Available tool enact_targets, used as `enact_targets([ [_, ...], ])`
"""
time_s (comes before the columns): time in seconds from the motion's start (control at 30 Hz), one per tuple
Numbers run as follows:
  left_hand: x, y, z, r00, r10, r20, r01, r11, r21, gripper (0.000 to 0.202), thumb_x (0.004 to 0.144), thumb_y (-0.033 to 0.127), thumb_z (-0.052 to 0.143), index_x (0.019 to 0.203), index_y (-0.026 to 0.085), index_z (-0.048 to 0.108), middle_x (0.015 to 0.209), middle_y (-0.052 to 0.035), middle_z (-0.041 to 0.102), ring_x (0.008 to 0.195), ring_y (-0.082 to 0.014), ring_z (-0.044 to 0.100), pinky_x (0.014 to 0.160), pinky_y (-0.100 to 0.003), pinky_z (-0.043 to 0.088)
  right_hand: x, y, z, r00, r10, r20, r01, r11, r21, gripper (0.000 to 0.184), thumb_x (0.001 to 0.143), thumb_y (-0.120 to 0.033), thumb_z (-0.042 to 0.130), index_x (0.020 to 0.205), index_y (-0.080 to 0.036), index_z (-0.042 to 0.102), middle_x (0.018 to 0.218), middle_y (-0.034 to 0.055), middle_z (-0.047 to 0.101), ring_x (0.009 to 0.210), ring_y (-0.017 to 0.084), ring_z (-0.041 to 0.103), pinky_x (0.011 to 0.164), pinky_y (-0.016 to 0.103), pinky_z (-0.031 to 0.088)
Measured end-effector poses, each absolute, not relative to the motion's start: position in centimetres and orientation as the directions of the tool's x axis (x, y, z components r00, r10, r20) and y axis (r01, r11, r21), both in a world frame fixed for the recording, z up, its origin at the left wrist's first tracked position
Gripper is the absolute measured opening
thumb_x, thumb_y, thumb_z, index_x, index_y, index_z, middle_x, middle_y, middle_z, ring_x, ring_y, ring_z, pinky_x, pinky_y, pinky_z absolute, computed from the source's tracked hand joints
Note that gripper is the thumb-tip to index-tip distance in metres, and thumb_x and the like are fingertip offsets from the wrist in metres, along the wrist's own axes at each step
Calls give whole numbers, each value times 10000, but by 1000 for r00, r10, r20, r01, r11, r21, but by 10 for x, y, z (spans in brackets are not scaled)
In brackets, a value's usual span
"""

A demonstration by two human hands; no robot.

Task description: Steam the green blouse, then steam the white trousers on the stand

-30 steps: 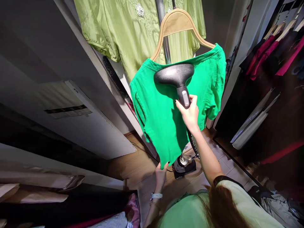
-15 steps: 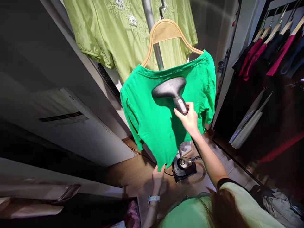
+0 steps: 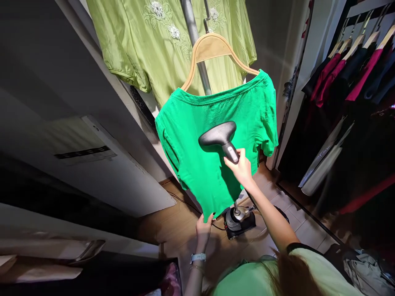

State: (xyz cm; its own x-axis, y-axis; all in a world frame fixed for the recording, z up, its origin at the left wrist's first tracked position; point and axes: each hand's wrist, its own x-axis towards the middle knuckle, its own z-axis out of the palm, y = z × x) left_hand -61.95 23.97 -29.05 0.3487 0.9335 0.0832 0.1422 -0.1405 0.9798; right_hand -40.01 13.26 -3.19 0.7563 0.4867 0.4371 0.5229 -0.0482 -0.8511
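A bright green T-shirt [image 3: 188, 135] hangs on a wooden hanger [image 3: 212, 47] from a metal pole [image 3: 197, 53]. My right hand [image 3: 240, 168] is closed round the handle of a black steamer head [image 3: 217, 135], which rests flat against the middle of the shirt. My left hand [image 3: 203, 226] pinches the shirt's bottom hem and pulls it taut downward. A watch sits on my left wrist. The steamer's base unit [image 3: 239, 222] stands on the floor under the shirt.
A light green embroidered blouse [image 3: 160, 37] hangs behind the shirt. A grey wall panel [image 3: 92, 135] is on the left. A rack of dark and pink clothes [image 3: 354, 61] fills the right. Crumpled clothes [image 3: 367, 269] lie low right, paper bags [image 3: 46, 255] low left.
The steamer head has slid down the shirt from near the collar to its middle, with my right hand following. My left hand has kept hold of the hem.
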Motion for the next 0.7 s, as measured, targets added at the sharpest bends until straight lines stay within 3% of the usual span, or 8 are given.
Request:
enact_targets([
  [0.13,-621,249,-293,344,935,81,109,-126,986,552,611,654,777,842,158,701,839,-133,772,661,-262,720,683,-374,596,-405,133,-60,771,502,392,517,-134,-846,522,804,-660,596,1108,-255,465,946,36,703,802,255,675,674,316,422],
  [0.3,-622,253,-299,311,940,139,124,-185,975,538,602,654,790,791,157,707,755,-109,763,642,-237,701,669,-344,586,-410,126,-81,780,531,331,488,-187,-852,498,815,-613,612,1114,-242,466,959,52,720,855,277,702,696,322,431],
  [0.5,-627,262,-312,215,975,52,90,-73,993,653,530,684,827,851,126,715,725,-115,743,611,-257,702,487,-304,525,-428,100,-109,817,507,274,405,-167,-899,469,787,-577,656,1089,-251,507,932,34,727,816,265,702,666,318,441],
  [0.6,-624,265,-311,136,990,-45,-49,52,997,504,588,520,871,885,145,711,842,-108,764,710,-250,730,573,-311,590,-434,81,-121,855,435,281,352,-91,-932,485,777,-600,664,1085,-255,518,950,28,724,810,252,690,694,339,470],
  [0.7,-616,263,-306,72,967,-243,-319,253,913,270,720,295,789,944,175,698,1022,-127,765,932,-248,748,801,-351,646,-434,65,-120,900,355,254,294,-64,-954,507,749,-616,685,1060,-249,524,907,24,703,792,246,669,709,352,479],
])
